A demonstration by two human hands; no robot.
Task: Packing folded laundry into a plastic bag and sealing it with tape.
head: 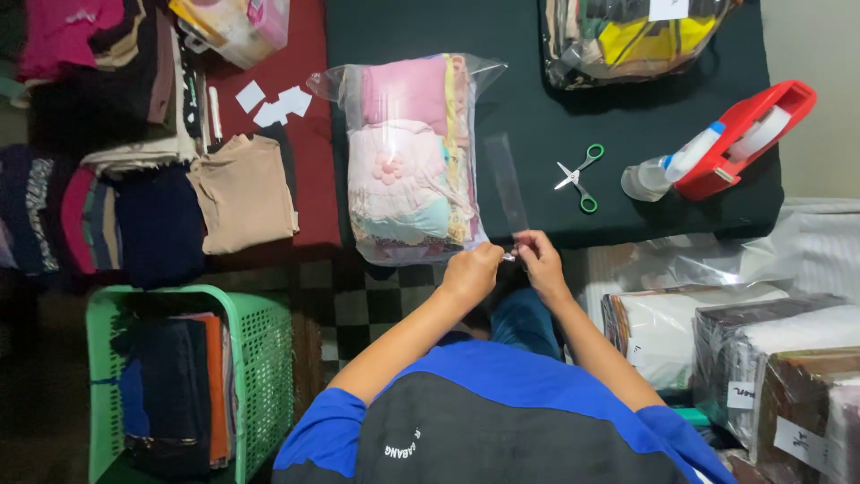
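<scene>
Clear bag of folded clothes (408, 157) already stuffed but mouth unsealed; left hand (472, 272) and right hand (540, 260) both pinching clear tape strip (507, 184), not yet applied.

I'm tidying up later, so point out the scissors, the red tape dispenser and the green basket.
scissors (579, 177): head view, pivot of the blades.
red tape dispenser (748, 134): head view, red body.
green basket (253, 358): head view, right wall.

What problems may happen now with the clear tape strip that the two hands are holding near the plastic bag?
1. The tape strip hangs free beyond the left hand and right hand; it may fold and stick to itself.
2. It lies close to the clear bag of clothes, so it might catch the plastic crookedly.
3. The scissors lie open nearby; a reaching hand could touch the blades.
</scene>
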